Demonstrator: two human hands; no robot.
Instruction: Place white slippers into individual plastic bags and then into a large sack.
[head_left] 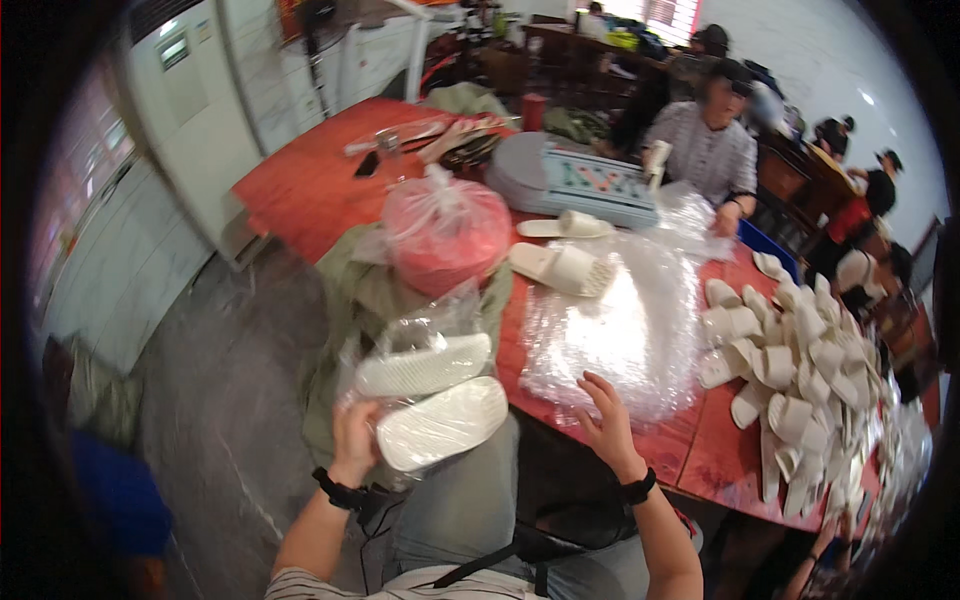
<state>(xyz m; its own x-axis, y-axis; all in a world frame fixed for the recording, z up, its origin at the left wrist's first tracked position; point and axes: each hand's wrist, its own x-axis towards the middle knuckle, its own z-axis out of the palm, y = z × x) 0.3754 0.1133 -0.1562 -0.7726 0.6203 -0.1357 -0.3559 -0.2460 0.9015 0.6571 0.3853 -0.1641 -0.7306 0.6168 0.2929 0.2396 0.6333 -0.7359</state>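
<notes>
Red table [300,190]: stack of clear plastic bags [610,330] at its near edge, long axis running away from the person. Right hand [605,420] rests open-fingered on the stack's near edge. Left hand [355,440], off the table's left corner, grips a bagged pair of white slippers [430,395], soles lying crosswise.

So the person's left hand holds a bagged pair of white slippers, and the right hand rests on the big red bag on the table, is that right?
Not quite. The left hand does hold the bagged pair of white slippers, but the right hand rests on the stack of clear plastic bags, not the red bag, which sits farther back on the table. The head view shows this.
</notes>
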